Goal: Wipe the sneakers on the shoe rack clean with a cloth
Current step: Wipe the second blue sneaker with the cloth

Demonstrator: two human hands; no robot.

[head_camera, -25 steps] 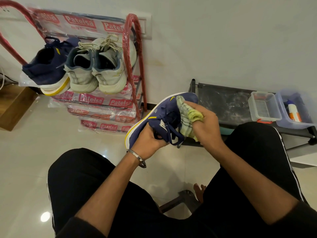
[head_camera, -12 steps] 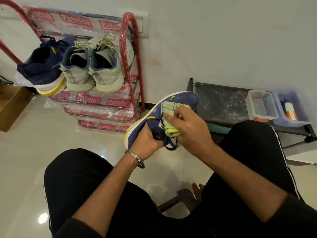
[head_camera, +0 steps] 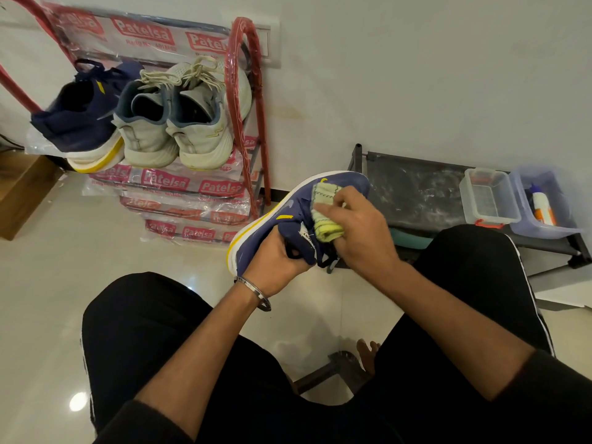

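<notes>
A navy sneaker (head_camera: 288,213) with a white and yellow sole is held in the air above my knees. My left hand (head_camera: 275,261) grips it at the heel collar. My right hand (head_camera: 358,229) holds a folded yellow-green cloth (head_camera: 325,213) and presses it against the sneaker's upper near the tongue. On the top shelf of the red shoe rack (head_camera: 246,91) at the upper left stand the other navy sneaker (head_camera: 83,120) and a pair of off-white sneakers (head_camera: 179,123).
The rack's shelves are wrapped in printed plastic. A low dark shelf (head_camera: 416,190) stands by the wall on the right, with a clear plastic box (head_camera: 488,197) and a bluish box (head_camera: 541,203) holding a bottle. A wooden block (head_camera: 19,193) is at the far left on the glossy tiled floor.
My right hand with the cloth has slid from the sneaker's toe side back toward the tongue. The left hand keeps its grip at the heel.
</notes>
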